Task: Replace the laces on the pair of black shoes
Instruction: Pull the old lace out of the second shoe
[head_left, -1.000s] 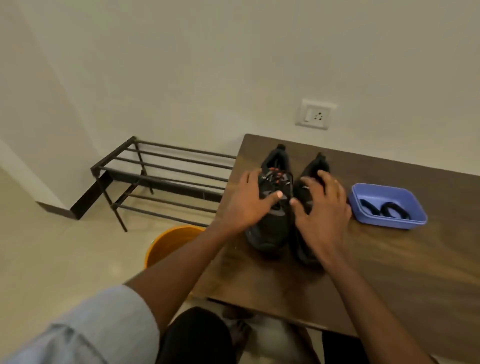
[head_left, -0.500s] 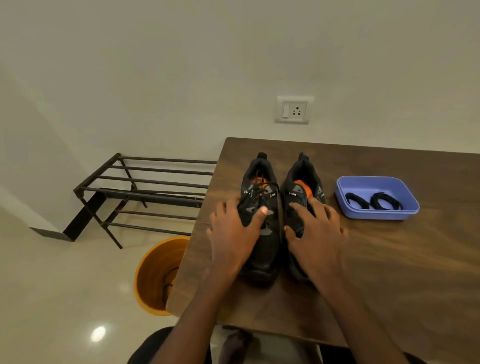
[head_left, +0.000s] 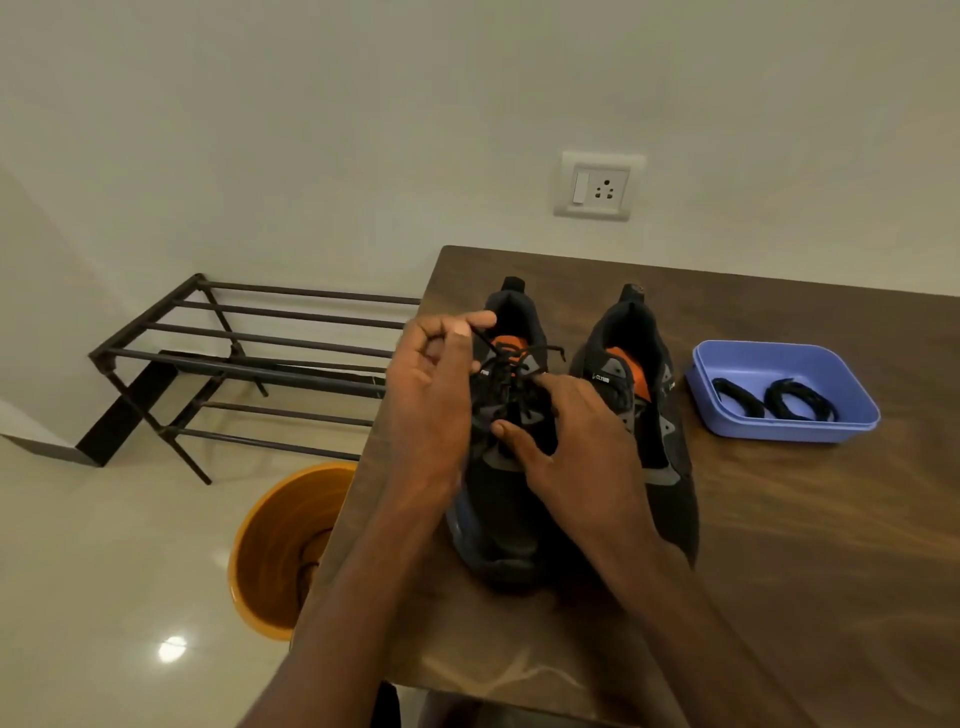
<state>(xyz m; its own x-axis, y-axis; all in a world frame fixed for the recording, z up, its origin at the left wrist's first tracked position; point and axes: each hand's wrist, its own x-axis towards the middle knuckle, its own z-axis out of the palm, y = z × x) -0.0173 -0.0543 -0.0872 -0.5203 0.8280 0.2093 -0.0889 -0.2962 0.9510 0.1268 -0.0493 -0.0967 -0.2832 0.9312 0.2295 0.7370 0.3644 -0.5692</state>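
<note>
Left shoe (head_left: 498, 499) half behind hands

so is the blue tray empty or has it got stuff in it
Not empty: the blue tray on the table holds two coiled black laces, side by side.

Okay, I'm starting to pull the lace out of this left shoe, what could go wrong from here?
The left hand pinches the lace and pulls sideways; the shoe stands near the table edge, so it may slide off toward the bucket. The right hand only rests on it; press firmly.
</note>
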